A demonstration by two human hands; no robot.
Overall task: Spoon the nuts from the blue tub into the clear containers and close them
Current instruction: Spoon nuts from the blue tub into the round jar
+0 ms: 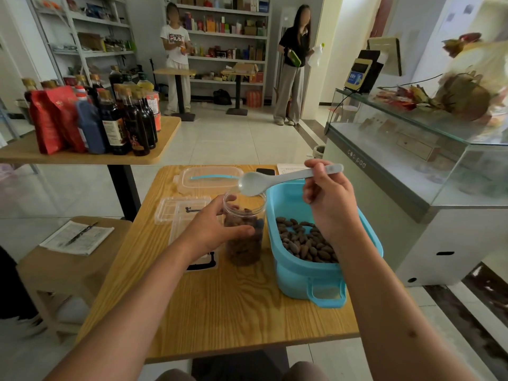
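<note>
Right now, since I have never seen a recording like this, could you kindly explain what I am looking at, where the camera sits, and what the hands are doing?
There is no machine here: a person wears a camera on their head, looking down at their own two hands. The left hand grips a clear jar, partly filled with nuts. The right hand holds a pale spoon over the jar's mouth. Beside the jar stands the blue tub, holding more nuts. All this rests on a wooden table, where clear lids also lie.
</note>
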